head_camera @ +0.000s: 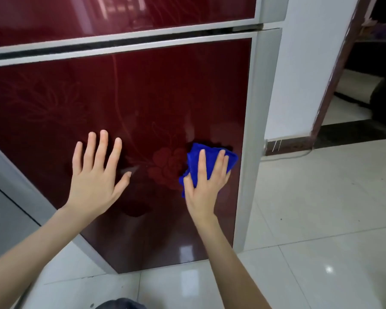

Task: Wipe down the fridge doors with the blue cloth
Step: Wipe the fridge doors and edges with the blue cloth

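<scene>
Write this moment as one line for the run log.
step: wipe lower door | right hand: presses cloth on door, near right edge | left hand: flat on door

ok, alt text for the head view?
A person's right hand presses a blue cloth flat against the dark red lower fridge door, near its right edge. The left hand is spread open on the door beside it.

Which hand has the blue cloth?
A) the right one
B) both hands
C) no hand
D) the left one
A: the right hand presses the cloth against the lower door, while the left hand lies flat on the door with nothing under it.
</scene>
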